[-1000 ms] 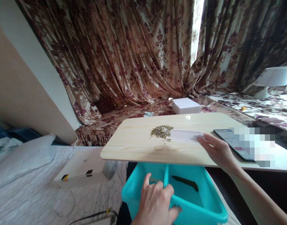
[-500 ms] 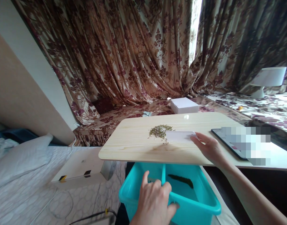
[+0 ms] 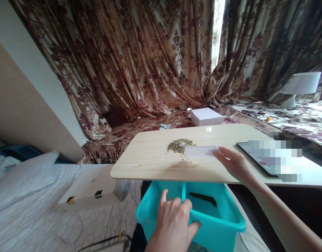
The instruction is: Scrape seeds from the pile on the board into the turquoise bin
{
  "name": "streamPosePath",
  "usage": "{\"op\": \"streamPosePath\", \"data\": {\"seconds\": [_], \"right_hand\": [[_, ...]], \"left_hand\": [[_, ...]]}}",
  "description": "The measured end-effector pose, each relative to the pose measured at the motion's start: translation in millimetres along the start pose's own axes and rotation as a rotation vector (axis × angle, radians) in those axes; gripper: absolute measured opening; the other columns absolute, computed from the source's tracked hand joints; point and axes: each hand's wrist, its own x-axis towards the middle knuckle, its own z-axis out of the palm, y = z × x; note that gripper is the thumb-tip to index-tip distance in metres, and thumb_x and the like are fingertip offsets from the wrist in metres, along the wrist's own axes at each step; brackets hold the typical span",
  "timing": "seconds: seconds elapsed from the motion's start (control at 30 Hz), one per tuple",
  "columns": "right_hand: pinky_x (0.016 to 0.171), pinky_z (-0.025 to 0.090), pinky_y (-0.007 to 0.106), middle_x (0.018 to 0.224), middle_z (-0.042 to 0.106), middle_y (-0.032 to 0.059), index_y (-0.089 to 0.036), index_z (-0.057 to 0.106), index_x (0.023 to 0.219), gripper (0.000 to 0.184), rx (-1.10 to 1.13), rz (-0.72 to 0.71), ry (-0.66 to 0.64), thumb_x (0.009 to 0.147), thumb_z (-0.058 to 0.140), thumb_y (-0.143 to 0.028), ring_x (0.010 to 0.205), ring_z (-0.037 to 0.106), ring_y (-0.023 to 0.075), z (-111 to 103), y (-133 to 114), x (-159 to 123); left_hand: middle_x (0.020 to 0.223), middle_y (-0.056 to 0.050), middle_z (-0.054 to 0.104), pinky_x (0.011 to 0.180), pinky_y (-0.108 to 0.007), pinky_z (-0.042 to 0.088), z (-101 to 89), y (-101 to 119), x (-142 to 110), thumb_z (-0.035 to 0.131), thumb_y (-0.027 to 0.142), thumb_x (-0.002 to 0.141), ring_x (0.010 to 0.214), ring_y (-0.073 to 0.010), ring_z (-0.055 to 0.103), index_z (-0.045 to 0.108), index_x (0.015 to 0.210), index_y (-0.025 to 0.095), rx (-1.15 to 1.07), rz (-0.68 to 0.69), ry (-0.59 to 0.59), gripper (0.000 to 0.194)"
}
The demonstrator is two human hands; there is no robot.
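Observation:
My right hand [image 3: 233,161] pinches the right end of a flat white card [image 3: 200,152] over the wooden board. The card's left end touches the lower right side of a loose pile of small green-brown grains [image 3: 180,145]. A few grains lie scattered below the pile. Under the board's near edge is a turquoise two-compartment bin [image 3: 216,225]. My left hand [image 3: 173,218] is closed over the bin's near rim, little finger raised and thumb on the outside. In the bin's right compartment lies a dark strip of heaped grains [image 3: 203,198]; my hand partly hides the left compartment.
A tablet [image 3: 255,159] lies on the right of the pale wooden board [image 3: 145,154]. Beyond the board sits a white box [image 3: 206,116]. On the bed to the left are a larger white box [image 3: 89,185] and a black cable [image 3: 103,242].
The white card has shifted very slightly left against the grains. The bin and my left hand have barely moved, and both grips stay the same.

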Motion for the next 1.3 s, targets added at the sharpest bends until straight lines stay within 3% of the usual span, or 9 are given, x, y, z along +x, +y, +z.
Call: {"op": "streamPosePath", "data": {"seconds": [0.27, 0.4, 1.0, 1.13, 1.3], "right_hand": [[0.07, 0.053, 0.035, 0.085, 0.073, 0.0076, -0.016, 0.069, 0.089, 0.03, -0.017, -0.015, -0.014, 0.077, 0.051, -0.036, 0.078, 0.067, 0.0249, -4.5, 3.3, -3.2], [0.072, 0.053, 0.036, 0.086, 0.072, 0.0103, -0.014, 0.069, 0.089, 0.033, -0.035, 0.043, 0.039, 0.075, 0.053, -0.038, 0.078, 0.067, 0.0256, 0.4, 4.0, -1.4], [0.067, 0.054, 0.032, 0.083, 0.072, 0.0041, -0.02, 0.07, 0.088, 0.029, -0.004, 0.0, -0.053, 0.075, 0.054, -0.041, 0.077, 0.066, 0.0248, -15.3, 11.9, -19.4], [0.068, 0.054, 0.033, 0.084, 0.072, 0.0046, -0.02, 0.069, 0.093, 0.032, 0.064, -0.001, -0.112, 0.075, 0.055, -0.042, 0.079, 0.066, 0.0255, -17.9, 11.5, -22.7], [0.065, 0.054, 0.033, 0.083, 0.072, 0.007, -0.018, 0.07, 0.086, 0.035, 0.087, 0.042, -0.089, 0.073, 0.056, -0.048, 0.077, 0.065, 0.0263, -16.6, 6.5, -25.6]], "left_hand": [[0.072, 0.001, 0.06, 0.098, -0.047, 0.028, -1.6, -0.9, -0.6, 0.059, 0.036, 0.072, 0.078, -0.0188, 0.058, 0.059, 0.076, 0.023, -0.006, -0.009, 0.006, 0.014], [0.073, 0.002, 0.06, 0.1, -0.047, 0.026, -2.1, -1.9, -0.9, 0.059, 0.035, 0.073, 0.078, -0.0184, 0.058, 0.059, 0.078, 0.023, -0.004, -0.004, 0.015, 0.013], [0.073, 0.001, 0.061, 0.101, -0.047, 0.022, -2.2, -3.2, -0.6, 0.059, 0.035, 0.071, 0.078, -0.0188, 0.058, 0.06, 0.079, 0.024, -0.032, -0.003, 0.023, 0.013], [0.073, 0.002, 0.062, 0.103, -0.046, 0.021, -2.8, -3.0, -1.2, 0.06, 0.034, 0.071, 0.078, -0.0183, 0.059, 0.061, 0.079, 0.024, -0.039, -0.001, 0.032, 0.013], [0.073, 0.001, 0.062, 0.102, -0.047, 0.022, -3.3, -2.5, -1.3, 0.06, 0.034, 0.071, 0.078, -0.0188, 0.059, 0.061, 0.079, 0.023, -0.05, -0.003, 0.039, 0.013]]}}
